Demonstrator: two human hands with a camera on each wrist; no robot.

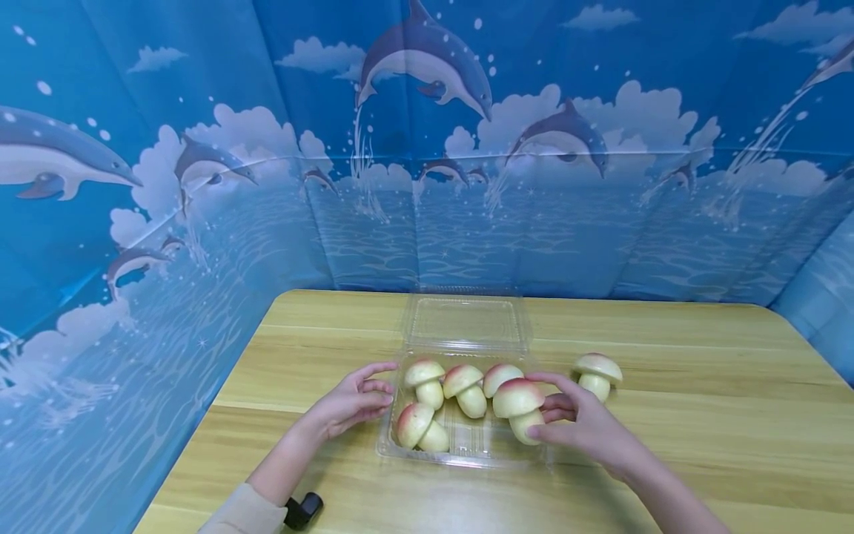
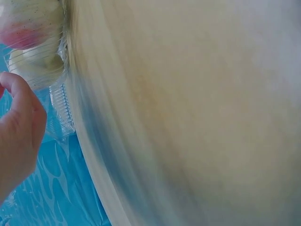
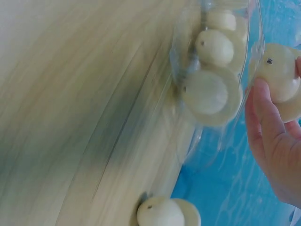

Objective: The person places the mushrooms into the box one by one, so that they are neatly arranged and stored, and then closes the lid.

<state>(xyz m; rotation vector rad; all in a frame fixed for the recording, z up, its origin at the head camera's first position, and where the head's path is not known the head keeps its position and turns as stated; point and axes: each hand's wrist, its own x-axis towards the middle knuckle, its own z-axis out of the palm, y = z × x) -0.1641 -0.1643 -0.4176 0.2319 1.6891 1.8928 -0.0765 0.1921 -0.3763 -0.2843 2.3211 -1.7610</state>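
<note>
My right hand (image 1: pixel 587 426) grips a mushroom-shaped bun (image 1: pixel 517 400) with a pinkish cap, held over the right side of a clear plastic clamshell box (image 1: pixel 467 451). The right wrist view shows the thumb pressed to the pale stem of this bun (image 3: pixel 277 70). Several similar buns lie in the box, among them a front-left bun (image 1: pixel 415 425) tipped on its side. At the box's left wall is my left hand (image 1: pixel 353 404), fingers loosely bent around nothing. In the left wrist view that hand (image 2: pixel 21 127) is partly cut off beside the box.
Another mushroom bun (image 1: pixel 597 373) stands on the wooden table (image 1: pixel 707 415) to the right of the box. The box's lid (image 1: pixel 467 322) lies folded back behind it. A dolphin-print curtain (image 1: pixel 467 230) hangs behind the table. A black object (image 1: pixel 303 510) shows near the left sleeve.
</note>
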